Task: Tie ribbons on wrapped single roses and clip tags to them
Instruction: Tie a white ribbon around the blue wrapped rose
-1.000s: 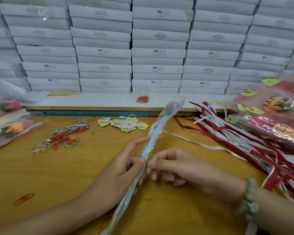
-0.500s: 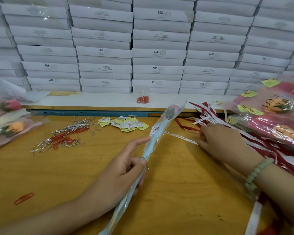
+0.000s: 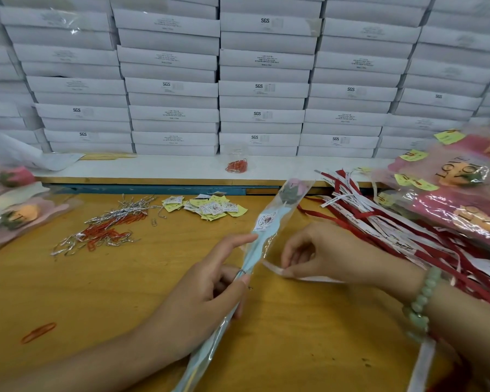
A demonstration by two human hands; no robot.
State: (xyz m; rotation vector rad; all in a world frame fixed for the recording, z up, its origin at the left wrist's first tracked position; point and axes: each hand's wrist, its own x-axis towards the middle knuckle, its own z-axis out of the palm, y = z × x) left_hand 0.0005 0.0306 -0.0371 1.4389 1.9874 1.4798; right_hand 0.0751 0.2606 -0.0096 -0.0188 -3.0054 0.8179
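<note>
My left hand (image 3: 207, 287) grips a single wrapped rose (image 3: 266, 227) by its stem, held slanted over the wooden table (image 3: 111, 306), its pink bud up at the far end. A round tag sits on the wrapper's blue part. My right hand (image 3: 320, 253) pinches a white ribbon (image 3: 272, 267) just right of the stem; the ribbon trails back under my wrist. A heap of red and white ribbons (image 3: 379, 222) lies to the right. Loose yellow and white tags (image 3: 210, 206) lie beyond the rose.
Silver and orange paper clips (image 3: 108, 227) are strewn at the left, one orange clip (image 3: 38, 332) apart near the front. Wrapped roses lie at the left edge (image 3: 14, 216) and in a pile at the right (image 3: 458, 193). Stacked white boxes (image 3: 260, 89) wall off the back.
My right hand left the stem, reached to the ribbon heap, and has come back beside the rose pinching a white ribbon. The left hand has kept its hold on the rose.
</note>
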